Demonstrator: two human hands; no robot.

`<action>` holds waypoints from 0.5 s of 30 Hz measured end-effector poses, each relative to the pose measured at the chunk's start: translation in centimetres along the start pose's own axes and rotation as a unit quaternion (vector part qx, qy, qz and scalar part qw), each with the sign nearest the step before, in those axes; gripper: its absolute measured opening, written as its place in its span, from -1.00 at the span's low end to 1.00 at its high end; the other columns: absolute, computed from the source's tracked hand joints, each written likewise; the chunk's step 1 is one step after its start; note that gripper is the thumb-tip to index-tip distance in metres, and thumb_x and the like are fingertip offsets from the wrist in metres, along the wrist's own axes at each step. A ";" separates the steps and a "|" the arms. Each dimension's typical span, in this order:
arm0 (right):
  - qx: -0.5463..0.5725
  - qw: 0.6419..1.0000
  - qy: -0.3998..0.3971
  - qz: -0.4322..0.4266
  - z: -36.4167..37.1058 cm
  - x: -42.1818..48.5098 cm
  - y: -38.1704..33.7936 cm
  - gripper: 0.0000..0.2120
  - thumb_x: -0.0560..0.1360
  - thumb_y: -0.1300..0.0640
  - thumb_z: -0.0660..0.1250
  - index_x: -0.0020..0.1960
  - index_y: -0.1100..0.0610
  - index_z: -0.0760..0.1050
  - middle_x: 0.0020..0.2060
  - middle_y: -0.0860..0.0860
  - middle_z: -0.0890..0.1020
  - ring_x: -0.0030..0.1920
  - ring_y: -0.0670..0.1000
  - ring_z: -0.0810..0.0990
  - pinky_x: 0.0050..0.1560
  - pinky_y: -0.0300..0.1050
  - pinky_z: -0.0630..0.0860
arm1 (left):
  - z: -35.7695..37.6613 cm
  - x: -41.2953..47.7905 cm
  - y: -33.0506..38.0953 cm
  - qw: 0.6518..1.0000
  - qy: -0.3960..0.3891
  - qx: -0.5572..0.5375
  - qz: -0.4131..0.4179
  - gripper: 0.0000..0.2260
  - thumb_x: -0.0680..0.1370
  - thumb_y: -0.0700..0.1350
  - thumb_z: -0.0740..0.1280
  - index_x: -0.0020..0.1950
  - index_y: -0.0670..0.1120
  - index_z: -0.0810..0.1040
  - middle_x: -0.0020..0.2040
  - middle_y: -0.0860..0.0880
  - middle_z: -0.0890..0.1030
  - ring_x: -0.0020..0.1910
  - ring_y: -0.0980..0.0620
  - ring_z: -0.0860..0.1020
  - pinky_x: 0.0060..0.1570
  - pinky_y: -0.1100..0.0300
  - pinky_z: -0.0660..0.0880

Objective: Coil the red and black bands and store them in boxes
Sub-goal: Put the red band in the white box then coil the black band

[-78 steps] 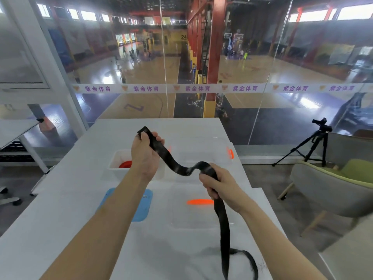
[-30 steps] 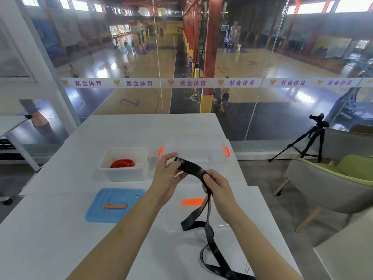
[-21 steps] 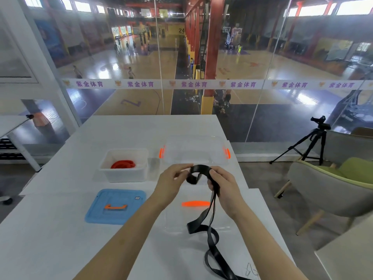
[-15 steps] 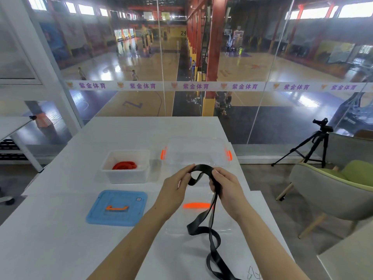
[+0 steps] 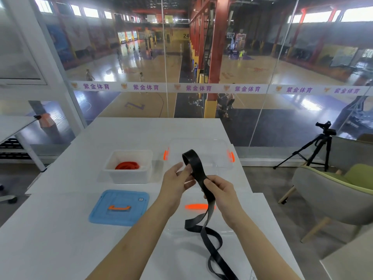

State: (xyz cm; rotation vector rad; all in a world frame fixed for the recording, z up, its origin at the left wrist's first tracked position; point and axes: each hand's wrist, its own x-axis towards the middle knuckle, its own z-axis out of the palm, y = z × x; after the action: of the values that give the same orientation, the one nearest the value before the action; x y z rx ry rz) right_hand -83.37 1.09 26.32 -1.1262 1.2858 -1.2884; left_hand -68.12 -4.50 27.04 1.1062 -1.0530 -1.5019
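Note:
Both hands hold the black band (image 5: 196, 170) above the table. My left hand (image 5: 176, 181) pinches its folded end, which arcs up in a small loop. My right hand (image 5: 219, 190) grips the band just below that, and the rest hangs down and snakes across the table toward the near edge. The red band (image 5: 127, 165) lies coiled inside a small white box (image 5: 113, 159) at the left. A clear box (image 5: 201, 143) with orange latches stands behind my hands.
A blue lid (image 5: 119, 208) with an orange handle lies at the near left. A clear lid (image 5: 175, 223) with an orange handle lies under the band. The white table (image 5: 50, 239) ends at a glass wall. A tripod (image 5: 314, 148) and chair (image 5: 333, 190) stand to the right.
The band's end, earlier held wide apart, is now folded into a small loop between my hands. Both hands have come close together and lowered toward the table.

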 end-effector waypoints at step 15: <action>-0.102 0.995 0.006 -0.009 0.7 -0.7 -0.3 -0.78 0.67 0.17 0.30 -0.03 0.10 0.72 -0.24 0.09 0.73 -0.28 0.06 0.65 -0.26 -0.24 0.56 | -0.6 -0.6 -0.8 0.984 -0.008 0.136 0.116 -0.73 0.65 -0.13 0.31 0.35 0.04 0.47 0.15 0.05 0.69 0.13 0.06 0.66 0.24 -0.05 0.59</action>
State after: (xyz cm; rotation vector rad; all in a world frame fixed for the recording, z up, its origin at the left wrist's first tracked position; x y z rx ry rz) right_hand -82.61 1.72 26.64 -1.2753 1.4444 -1.1979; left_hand -67.61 -3.85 26.24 1.1153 -1.3785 -1.2083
